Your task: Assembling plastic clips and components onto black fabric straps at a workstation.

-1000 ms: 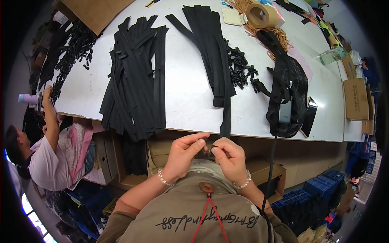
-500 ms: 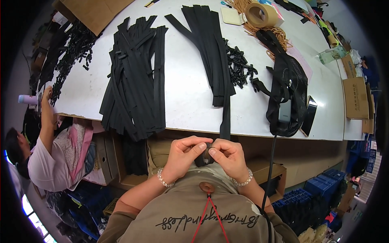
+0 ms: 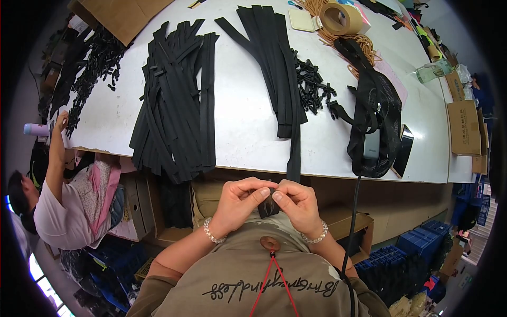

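My left hand (image 3: 238, 203) and my right hand (image 3: 297, 205) meet in front of my waist, thumbs and forefingers pinched close together. Between them they grip a black strap (image 3: 268, 210), part of which shows below the fingertips. Whether a small fitting is also in the pinch is hidden by my fingers. Just beyond my right hand, one long black strap (image 3: 294, 158) hangs over the table edge from a flat bundle of black straps (image 3: 266, 68). Beside that bundle lies a heap of small black plastic buckles (image 3: 312, 87).
A larger pile of black straps (image 3: 177, 105) overhangs the white table (image 3: 243, 153) at left. Rightward lie a black mesh bag (image 3: 380, 105), a phone (image 3: 404, 150) and a tape roll (image 3: 340, 19). A black cable (image 3: 353, 227) runs down past my right arm. A co-worker (image 3: 63, 211) sits at left.
My hands stay almost in place, still pinching; the strap end below my fingers has tilted slightly. The co-worker's arm has shifted a little at the far left.
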Action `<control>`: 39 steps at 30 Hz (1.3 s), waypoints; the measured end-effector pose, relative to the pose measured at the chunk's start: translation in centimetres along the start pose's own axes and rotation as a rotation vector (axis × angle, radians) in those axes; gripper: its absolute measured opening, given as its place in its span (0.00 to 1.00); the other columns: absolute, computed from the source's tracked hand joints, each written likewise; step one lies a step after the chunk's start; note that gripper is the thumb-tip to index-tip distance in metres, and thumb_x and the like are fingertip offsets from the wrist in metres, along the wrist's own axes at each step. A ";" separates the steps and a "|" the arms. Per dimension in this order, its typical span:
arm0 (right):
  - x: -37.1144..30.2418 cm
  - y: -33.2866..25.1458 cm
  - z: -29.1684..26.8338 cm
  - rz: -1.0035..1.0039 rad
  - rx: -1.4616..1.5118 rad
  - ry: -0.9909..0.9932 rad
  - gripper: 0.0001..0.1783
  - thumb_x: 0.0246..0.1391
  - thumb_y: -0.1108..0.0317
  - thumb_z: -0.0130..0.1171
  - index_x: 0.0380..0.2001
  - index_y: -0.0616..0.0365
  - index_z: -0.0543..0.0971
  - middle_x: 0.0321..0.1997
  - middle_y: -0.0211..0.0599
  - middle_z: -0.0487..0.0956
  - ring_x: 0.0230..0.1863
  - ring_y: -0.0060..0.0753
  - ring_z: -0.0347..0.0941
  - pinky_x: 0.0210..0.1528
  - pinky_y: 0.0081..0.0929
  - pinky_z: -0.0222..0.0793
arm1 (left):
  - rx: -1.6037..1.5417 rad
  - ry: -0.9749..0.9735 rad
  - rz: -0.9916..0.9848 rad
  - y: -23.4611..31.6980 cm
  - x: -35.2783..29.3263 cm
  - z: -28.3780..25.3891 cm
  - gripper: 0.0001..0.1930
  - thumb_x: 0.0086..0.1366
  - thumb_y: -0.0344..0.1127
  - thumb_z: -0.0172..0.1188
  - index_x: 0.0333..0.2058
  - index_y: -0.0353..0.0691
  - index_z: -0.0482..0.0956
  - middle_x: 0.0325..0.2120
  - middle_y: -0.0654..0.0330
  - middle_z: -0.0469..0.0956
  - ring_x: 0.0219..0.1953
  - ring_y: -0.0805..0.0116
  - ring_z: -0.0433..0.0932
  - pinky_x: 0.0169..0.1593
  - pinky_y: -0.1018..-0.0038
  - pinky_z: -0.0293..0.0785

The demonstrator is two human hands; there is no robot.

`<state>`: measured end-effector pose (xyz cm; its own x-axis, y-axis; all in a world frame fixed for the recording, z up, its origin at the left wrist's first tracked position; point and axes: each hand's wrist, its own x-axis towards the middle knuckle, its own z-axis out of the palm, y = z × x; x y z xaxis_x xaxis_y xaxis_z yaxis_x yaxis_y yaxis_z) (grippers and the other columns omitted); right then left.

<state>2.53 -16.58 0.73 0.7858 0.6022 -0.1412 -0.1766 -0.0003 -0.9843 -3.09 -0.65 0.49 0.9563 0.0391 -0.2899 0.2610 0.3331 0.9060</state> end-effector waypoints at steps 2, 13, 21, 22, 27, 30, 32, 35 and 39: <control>0.0 0.0 0.0 -0.006 -0.011 -0.001 0.10 0.54 0.73 0.52 0.20 0.64 0.70 0.20 0.23 0.65 0.21 0.13 0.55 0.23 0.15 0.51 | 0.006 -0.004 -0.002 -0.1 0.0 -0.1 0.08 0.61 0.26 0.54 0.37 0.32 0.79 0.31 0.64 0.78 0.34 0.81 0.72 0.40 0.82 0.68; -0.1 0.7 0.5 0.124 0.066 0.101 0.09 0.57 0.70 0.52 0.24 0.61 0.72 0.19 0.20 0.66 0.19 0.09 0.58 0.20 0.10 0.53 | -0.025 0.006 -0.025 -0.3 0.0 -0.2 0.13 0.59 0.23 0.56 0.44 0.33 0.76 0.32 0.64 0.77 0.35 0.81 0.71 0.40 0.84 0.67; -0.5 3.1 0.5 0.296 0.240 0.144 0.05 0.55 0.73 0.55 0.28 0.64 0.76 0.22 0.26 0.74 0.20 0.13 0.68 0.23 0.11 0.63 | -0.155 0.102 -0.178 -2.5 -0.2 -1.2 0.10 0.57 0.23 0.59 0.39 0.34 0.75 0.33 0.62 0.78 0.35 0.80 0.75 0.39 0.84 0.73; -0.5 3.3 0.6 0.330 0.239 0.168 0.05 0.54 0.73 0.56 0.29 0.64 0.76 0.22 0.27 0.74 0.20 0.14 0.68 0.23 0.12 0.64 | -0.161 0.111 -0.233 -2.9 -0.2 -1.4 0.08 0.57 0.24 0.59 0.36 0.36 0.75 0.32 0.62 0.78 0.35 0.78 0.76 0.39 0.82 0.74; -0.1 5.7 1.2 0.372 0.307 0.277 0.05 0.52 0.72 0.59 0.29 0.63 0.78 0.20 0.25 0.75 0.19 0.12 0.67 0.20 0.10 0.62 | -0.424 0.199 -0.394 -5.3 0.2 -2.0 0.04 0.61 0.29 0.57 0.35 0.37 0.75 0.30 0.62 0.78 0.33 0.76 0.76 0.39 0.78 0.75; 0.1 6.4 1.6 0.394 0.315 0.343 0.05 0.51 0.72 0.60 0.29 0.63 0.79 0.20 0.25 0.75 0.18 0.11 0.66 0.20 0.11 0.61 | -0.501 0.224 -0.371 -6.2 0.4 -2.0 0.05 0.62 0.29 0.56 0.35 0.36 0.75 0.30 0.61 0.78 0.33 0.75 0.76 0.39 0.77 0.76; 0.2 6.6 1.9 0.390 0.321 0.368 0.05 0.51 0.72 0.60 0.29 0.63 0.79 0.20 0.25 0.75 0.18 0.11 0.66 0.19 0.11 0.60 | -0.524 0.237 -0.356 -6.4 0.5 -2.0 0.06 0.62 0.29 0.56 0.36 0.35 0.75 0.30 0.60 0.78 0.33 0.74 0.77 0.39 0.77 0.76; 0.2 6.7 2.2 0.378 0.331 0.408 0.05 0.50 0.73 0.60 0.29 0.63 0.79 0.20 0.25 0.75 0.18 0.11 0.65 0.19 0.10 0.60 | -0.509 0.256 -0.351 -6.6 0.7 -1.8 0.05 0.62 0.29 0.57 0.36 0.35 0.75 0.29 0.61 0.78 0.32 0.75 0.76 0.38 0.78 0.75; 0.4 6.8 2.4 0.342 0.356 0.462 0.04 0.50 0.73 0.60 0.29 0.64 0.79 0.21 0.26 0.75 0.18 0.11 0.65 0.19 0.10 0.60 | -0.498 0.282 -0.308 -6.9 1.0 -1.6 0.05 0.61 0.29 0.57 0.35 0.36 0.75 0.28 0.62 0.78 0.28 0.78 0.75 0.31 0.83 0.72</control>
<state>0.25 -14.39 -5.74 0.8098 0.2120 -0.5471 -0.5826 0.1802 -0.7925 -4.15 -1.46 -6.58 0.7584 0.0958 -0.6446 0.3601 0.7628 0.5371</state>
